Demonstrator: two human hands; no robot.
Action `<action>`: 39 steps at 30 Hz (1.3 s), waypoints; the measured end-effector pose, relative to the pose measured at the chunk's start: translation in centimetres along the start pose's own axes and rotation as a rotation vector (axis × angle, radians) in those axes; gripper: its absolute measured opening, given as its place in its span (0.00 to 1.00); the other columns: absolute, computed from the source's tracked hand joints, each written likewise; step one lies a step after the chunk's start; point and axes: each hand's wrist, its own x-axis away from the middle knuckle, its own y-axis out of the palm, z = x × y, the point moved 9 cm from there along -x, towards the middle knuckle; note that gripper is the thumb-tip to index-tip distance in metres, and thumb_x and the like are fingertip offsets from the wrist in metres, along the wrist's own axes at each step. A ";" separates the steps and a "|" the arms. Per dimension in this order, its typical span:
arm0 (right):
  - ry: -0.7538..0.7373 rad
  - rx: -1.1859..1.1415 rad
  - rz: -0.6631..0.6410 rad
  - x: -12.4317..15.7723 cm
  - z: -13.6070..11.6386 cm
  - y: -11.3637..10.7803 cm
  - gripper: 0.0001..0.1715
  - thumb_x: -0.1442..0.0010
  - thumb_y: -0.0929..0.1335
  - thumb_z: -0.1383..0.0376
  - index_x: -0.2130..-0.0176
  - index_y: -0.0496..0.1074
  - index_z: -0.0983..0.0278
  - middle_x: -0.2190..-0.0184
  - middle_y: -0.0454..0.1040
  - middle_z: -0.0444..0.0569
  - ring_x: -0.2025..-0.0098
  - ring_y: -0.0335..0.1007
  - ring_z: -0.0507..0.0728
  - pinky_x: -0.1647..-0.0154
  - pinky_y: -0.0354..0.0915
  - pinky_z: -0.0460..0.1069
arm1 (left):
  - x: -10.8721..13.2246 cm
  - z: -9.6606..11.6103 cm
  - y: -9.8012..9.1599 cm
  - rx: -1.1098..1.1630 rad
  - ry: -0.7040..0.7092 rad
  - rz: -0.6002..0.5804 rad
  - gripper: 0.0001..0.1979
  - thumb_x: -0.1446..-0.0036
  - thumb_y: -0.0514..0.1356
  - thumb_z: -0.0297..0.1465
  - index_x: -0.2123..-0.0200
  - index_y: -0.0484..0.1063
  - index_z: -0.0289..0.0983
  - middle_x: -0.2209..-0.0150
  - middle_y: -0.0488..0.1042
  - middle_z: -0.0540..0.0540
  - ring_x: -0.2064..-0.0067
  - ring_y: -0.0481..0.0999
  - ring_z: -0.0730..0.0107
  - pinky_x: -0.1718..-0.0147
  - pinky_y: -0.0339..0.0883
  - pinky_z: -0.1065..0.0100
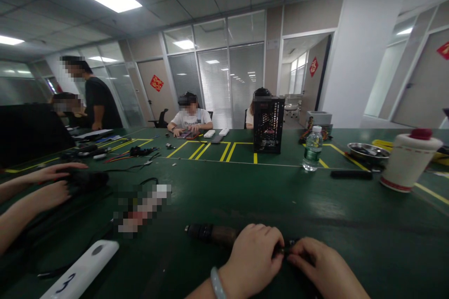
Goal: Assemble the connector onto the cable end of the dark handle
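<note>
My left hand (256,254), with a pale bangle (218,282) at the wrist, is closed low in the middle of the view. Close beside it on the right, my right hand (317,259) has its thumb and fingers pinched together. Between the fingertips of both hands is a small dark piece (288,244), too small and hidden to name. Behind my left hand lies a dark cylindrical power tool (219,233), its metal tip pointing left; its other end is hidden by the hand.
At left, a co-worker's hands (52,182) hold a black object (89,180). A white case marked 3 (82,268) lies front left. Farther back stand a black computer case (268,125), a water bottle (312,149), a metal bowl (368,152) and a white container (409,161). People sit across the table.
</note>
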 end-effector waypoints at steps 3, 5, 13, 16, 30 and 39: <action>-0.059 0.079 0.004 0.2 -1.1 -0.4 0.06 0.39 0.69 0.63 0.68 0.77 0.56 0.67 0.78 0.42 0.62 0.73 0.58 0.61 0.63 0.48 | 0.0 0.1 0.1 -0.006 0.015 -0.005 0.07 0.42 0.66 0.29 0.62 0.70 0.42 0.62 0.74 0.54 0.59 0.72 0.64 0.58 0.59 0.64; -0.082 0.115 0.006 0.3 -1.4 -0.5 0.07 0.39 0.69 0.64 0.68 0.77 0.56 0.67 0.77 0.42 0.62 0.73 0.58 0.61 0.63 0.48 | -0.1 0.1 0.1 -0.006 0.025 -0.008 0.07 0.41 0.66 0.29 0.62 0.70 0.42 0.62 0.74 0.55 0.58 0.72 0.64 0.58 0.59 0.64; -0.074 0.164 -0.008 0.3 -0.9 -0.3 0.07 0.37 0.67 0.64 0.65 0.76 0.56 0.66 0.77 0.43 0.63 0.73 0.58 0.63 0.63 0.48 | -0.1 0.6 -0.1 -0.013 0.044 -0.020 0.05 0.39 0.66 0.31 0.63 0.72 0.43 0.61 0.75 0.55 0.57 0.72 0.64 0.58 0.60 0.64; -0.078 0.188 -0.009 0.2 -1.1 -0.3 0.08 0.36 0.66 0.64 0.65 0.75 0.56 0.65 0.76 0.43 0.63 0.73 0.58 0.63 0.62 0.49 | -0.1 0.6 -0.1 -0.029 0.051 -0.022 0.04 0.38 0.65 0.32 0.62 0.72 0.43 0.61 0.75 0.55 0.57 0.73 0.65 0.58 0.60 0.64; -0.029 -0.001 -0.031 0.1 -0.6 0.0 0.06 0.39 0.68 0.64 0.66 0.77 0.58 0.69 0.77 0.41 0.68 0.73 0.55 0.68 0.63 0.45 | -0.3 0.7 -0.1 -0.058 0.056 -0.052 0.04 0.39 0.63 0.28 0.62 0.72 0.42 0.60 0.75 0.54 0.57 0.72 0.65 0.57 0.60 0.64; -0.051 0.007 0.016 0.7 -2.0 -1.1 0.06 0.40 0.67 0.66 0.66 0.76 0.60 0.69 0.76 0.42 0.67 0.72 0.55 0.67 0.62 0.46 | -0.3 0.7 0.0 -0.044 0.040 -0.063 0.05 0.39 0.64 0.29 0.61 0.71 0.42 0.60 0.74 0.54 0.56 0.72 0.65 0.56 0.60 0.64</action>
